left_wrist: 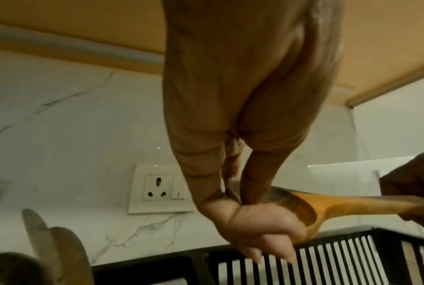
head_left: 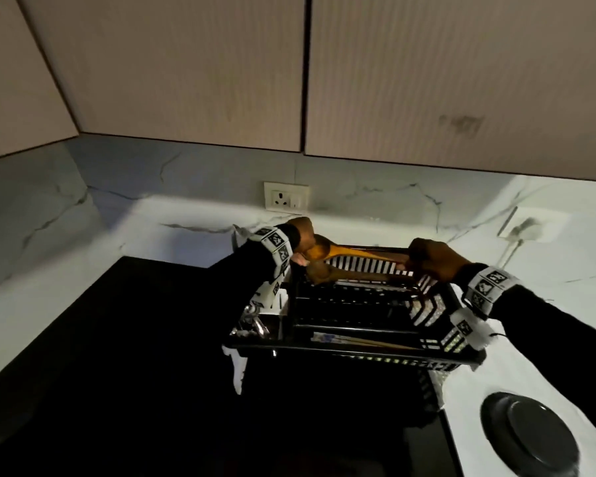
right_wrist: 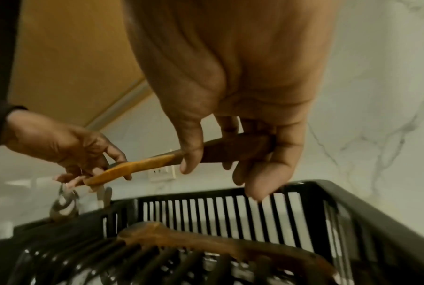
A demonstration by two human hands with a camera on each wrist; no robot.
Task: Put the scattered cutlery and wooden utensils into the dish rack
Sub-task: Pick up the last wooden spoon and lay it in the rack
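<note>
A black slatted dish rack (head_left: 358, 354) stands on the counter. Over its far side both hands hold one wooden spoon (head_left: 351, 253) level. My left hand (head_left: 303, 256) pinches the spoon's bowl (left_wrist: 296, 208) between thumb and fingers. My right hand (head_left: 417, 261) grips the handle end (right_wrist: 230, 148). A second wooden utensil (right_wrist: 206, 243) lies across the rack's ribs below. Metal cutlery (head_left: 252, 321) stands in the rack's left side compartment, and thin wooden sticks (head_left: 362, 340) lie along its front.
A dark round plate (head_left: 530, 438) sits on the white counter at lower right. A wall socket (head_left: 286, 197) is behind the rack on the marble backsplash. A black surface (head_left: 117, 339) lies left of the rack. Cabinets (head_left: 289, 80) hang overhead.
</note>
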